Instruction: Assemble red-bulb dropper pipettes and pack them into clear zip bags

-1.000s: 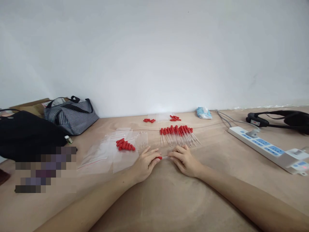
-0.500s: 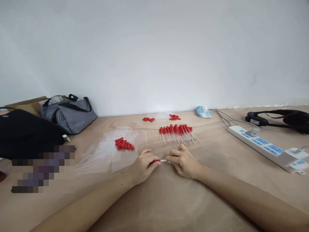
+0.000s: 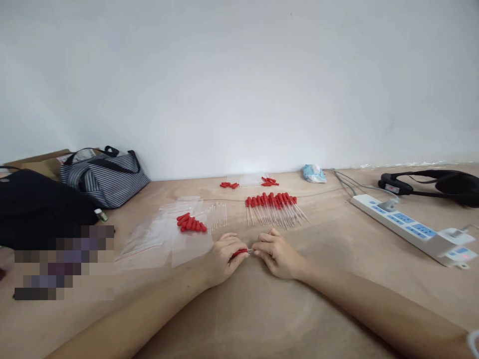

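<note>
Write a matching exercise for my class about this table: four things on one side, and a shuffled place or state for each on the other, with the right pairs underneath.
Things
1. Held red bulb
2. Power strip
3. Front loose bulbs
4. Row of droppers

Places and states
A. On clear plastic
B. Just beyond the right hand
C. In the left hand
D. At the right, with a plug in it

Pairs: 1-C, 2-D, 3-A, 4-B

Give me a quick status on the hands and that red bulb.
Left hand holding red bulb. Right hand holding clear tube, lined up with bulb. Red-topped droppers just beyond, not between the hands.
</note>
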`<state>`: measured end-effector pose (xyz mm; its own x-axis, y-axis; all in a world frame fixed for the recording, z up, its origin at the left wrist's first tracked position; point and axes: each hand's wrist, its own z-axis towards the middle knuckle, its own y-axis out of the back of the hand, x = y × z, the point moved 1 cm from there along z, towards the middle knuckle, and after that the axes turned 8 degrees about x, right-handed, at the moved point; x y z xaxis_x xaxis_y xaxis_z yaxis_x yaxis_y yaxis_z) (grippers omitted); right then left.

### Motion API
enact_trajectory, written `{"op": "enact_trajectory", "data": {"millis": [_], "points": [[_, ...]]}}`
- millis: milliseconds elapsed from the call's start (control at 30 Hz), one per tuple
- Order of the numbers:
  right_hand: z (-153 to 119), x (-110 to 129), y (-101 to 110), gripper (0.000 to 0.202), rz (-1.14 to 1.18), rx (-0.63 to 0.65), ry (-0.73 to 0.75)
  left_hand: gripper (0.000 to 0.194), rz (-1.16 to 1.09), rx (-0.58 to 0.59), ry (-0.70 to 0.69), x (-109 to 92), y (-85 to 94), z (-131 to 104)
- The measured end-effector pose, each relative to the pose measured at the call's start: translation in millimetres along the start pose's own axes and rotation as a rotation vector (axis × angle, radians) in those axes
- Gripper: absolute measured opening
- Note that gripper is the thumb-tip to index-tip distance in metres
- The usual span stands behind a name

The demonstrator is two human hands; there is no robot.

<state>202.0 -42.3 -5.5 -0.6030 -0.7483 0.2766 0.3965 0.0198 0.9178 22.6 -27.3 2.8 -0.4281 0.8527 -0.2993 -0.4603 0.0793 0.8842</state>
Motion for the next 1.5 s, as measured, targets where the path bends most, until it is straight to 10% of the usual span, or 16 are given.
{"op": "enact_trajectory", "data": {"millis": [333, 467, 600, 800, 1200, 1500], "points": [[3, 2, 18, 0.019, -0.192, 0.051, -0.132, 0.019, 0.053, -0.066, 0.083, 8, 11.1, 0], [5, -27, 26, 0.022, -0.042, -0.096, -0.442, 0.045, 0.022, -0.064, 0.269, 14, 6.4, -6], [18, -63, 32, 0.024, 0.036, -0.293, -0.726, 0.030, 0.001, 0.085, 0.304, 16, 1.1, -6], [44, -80, 28, 0.022, -0.065, -0.281, -0.926, 0.031, -0.008, 0.117, 0.269, 16, 1.8, -3], [73, -57, 13, 0.022, -0.191, -0.237, -0.785, 0.027, 0.024, 0.098, 0.242, 15, 0.8, -3], [137, -14, -16, 0.031, 0.022, -0.039, -0.823, 0.014, 0.519, -0.148, 0.761, 68, 77.4, -8]]}}
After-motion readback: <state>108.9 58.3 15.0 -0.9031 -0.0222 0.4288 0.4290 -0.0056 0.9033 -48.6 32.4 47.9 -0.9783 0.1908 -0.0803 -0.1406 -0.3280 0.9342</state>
